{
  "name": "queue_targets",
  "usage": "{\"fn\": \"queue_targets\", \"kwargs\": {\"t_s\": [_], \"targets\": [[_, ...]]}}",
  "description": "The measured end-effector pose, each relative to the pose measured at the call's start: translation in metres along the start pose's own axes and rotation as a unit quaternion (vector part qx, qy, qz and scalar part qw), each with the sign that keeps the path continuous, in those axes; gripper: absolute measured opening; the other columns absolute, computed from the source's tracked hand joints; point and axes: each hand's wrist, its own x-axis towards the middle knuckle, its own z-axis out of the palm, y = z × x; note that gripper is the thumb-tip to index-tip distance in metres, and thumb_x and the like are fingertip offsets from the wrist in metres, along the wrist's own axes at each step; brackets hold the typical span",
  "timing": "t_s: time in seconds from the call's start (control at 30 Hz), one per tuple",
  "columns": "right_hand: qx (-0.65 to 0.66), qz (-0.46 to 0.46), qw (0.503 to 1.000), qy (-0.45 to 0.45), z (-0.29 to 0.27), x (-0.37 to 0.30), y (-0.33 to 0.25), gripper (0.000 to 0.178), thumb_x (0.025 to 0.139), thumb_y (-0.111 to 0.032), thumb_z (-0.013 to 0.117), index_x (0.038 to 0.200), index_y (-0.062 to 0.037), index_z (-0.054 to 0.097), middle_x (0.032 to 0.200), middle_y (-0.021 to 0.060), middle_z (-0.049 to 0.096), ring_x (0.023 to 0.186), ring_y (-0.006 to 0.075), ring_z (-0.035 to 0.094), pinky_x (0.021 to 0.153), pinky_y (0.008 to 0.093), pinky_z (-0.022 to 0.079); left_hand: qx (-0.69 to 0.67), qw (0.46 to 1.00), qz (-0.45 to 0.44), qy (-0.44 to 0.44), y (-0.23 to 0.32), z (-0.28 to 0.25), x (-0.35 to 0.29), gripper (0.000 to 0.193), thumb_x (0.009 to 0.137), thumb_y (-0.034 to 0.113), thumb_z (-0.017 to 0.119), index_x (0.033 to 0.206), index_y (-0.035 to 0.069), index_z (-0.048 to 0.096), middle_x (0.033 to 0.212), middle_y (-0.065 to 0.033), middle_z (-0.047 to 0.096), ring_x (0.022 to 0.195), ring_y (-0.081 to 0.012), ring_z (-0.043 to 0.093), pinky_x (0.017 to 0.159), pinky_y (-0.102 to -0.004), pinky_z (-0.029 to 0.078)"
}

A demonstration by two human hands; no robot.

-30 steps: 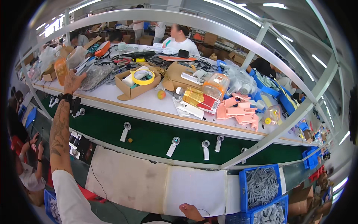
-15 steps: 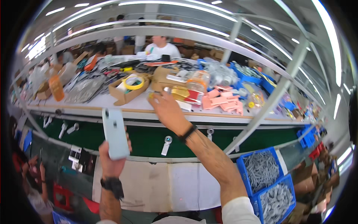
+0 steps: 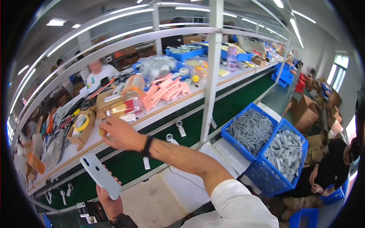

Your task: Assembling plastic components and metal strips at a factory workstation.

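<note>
My left hand (image 3: 111, 203) is wrapped round a pale blue smartphone (image 3: 100, 175), held tilted with its camera side up. My right hand (image 3: 122, 133) reaches out at the front edge of the cluttered shelf, its fingers bent together. A small yellow thing (image 3: 101, 132) shows at its fingertips, too small to name. Beyond this hand lie a gold and red packet (image 3: 127, 107) and a clear plastic jar (image 3: 134, 86). To its left stands an open cardboard box (image 3: 78, 140) with a roll of yellow tape (image 3: 81, 122) in it.
Pink plastic parts (image 3: 167, 91) lie on the shelf. Below runs a green conveyor belt (image 3: 195, 121) carrying small white handheld devices (image 3: 181, 129). Two blue crates of grey parts (image 3: 249, 129) stand at right, near a white upright post (image 3: 211, 76). A co-worker (image 3: 323, 178) sits beyond them.
The view has swung to the right, bringing the blue crates and a co-worker further in. My left hand still holds the phone, now tilted more; my right hand stays out at the shelf edge.
</note>
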Motion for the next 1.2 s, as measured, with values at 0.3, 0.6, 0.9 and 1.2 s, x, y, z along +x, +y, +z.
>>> {"fn": "queue_targets", "kwargs": {"t_s": [0.3,0.6,0.9,1.2], "targets": [[0.462,0.598,0.624,0.200,-0.167,-0.321,-0.038,0.034,0.104,-0.019,0.059,0.129,0.0005,0.046,0.113,0.0169,0.066,0.099,0.0241,0.068,0.090,0.0367,0.057,-0.073,0.956,-0.200,-0.203,-0.105,0.183,-0.009,0.072,0.084,0.035,0.069,0.141,-0.002,0.043,0.111,-0.0129,0.063,0.091,-0.0168,0.061,0.080,-0.0308,0.052],[0.377,0.604,0.686,0.149,-0.319,-0.455,-0.008,0.031,0.102,-0.011,0.061,0.130,-0.0001,0.052,0.114,0.0124,0.065,0.099,0.0182,0.065,0.089,0.0323,0.055,0.339,0.871,0.002,-0.355,-0.225,0.551,0.093,0.053,0.088,0.033,0.075,0.122,-0.005,0.062,0.092,-0.0140,0.074,0.083,-0.0173,0.071,0.074,-0.0317,0.055],[0.170,0.478,0.859,0.067,-0.496,-0.409,0.073,0.044,0.097,-0.003,0.067,0.139,-0.0028,0.054,0.111,0.0060,0.063,0.098,0.0136,0.064,0.086,0.0283,0.052,0.714,0.667,0.088,-0.191,-0.264,0.698,0.231,0.083,0.079,0.058,0.068,0.127,-0.009,0.059,0.132,-0.0265,0.063,0.120,-0.0386,0.063,0.102,-0.0417,0.051],[-0.033,0.271,0.949,0.160,-0.577,-0.272,0.281,0.027,0.090,0.000,0.072,0.116,0.0001,0.064,0.099,0.0094,0.066,0.081,0.0172,0.066,0.075,0.0305,0.054,0.762,0.614,0.126,-0.164,-0.319,0.681,0.276,0.064,0.082,0.055,0.067,0.108,-0.003,0.071,0.112,-0.0203,0.071,0.107,-0.0361,0.069,0.094,-0.0427,0.054]]}}
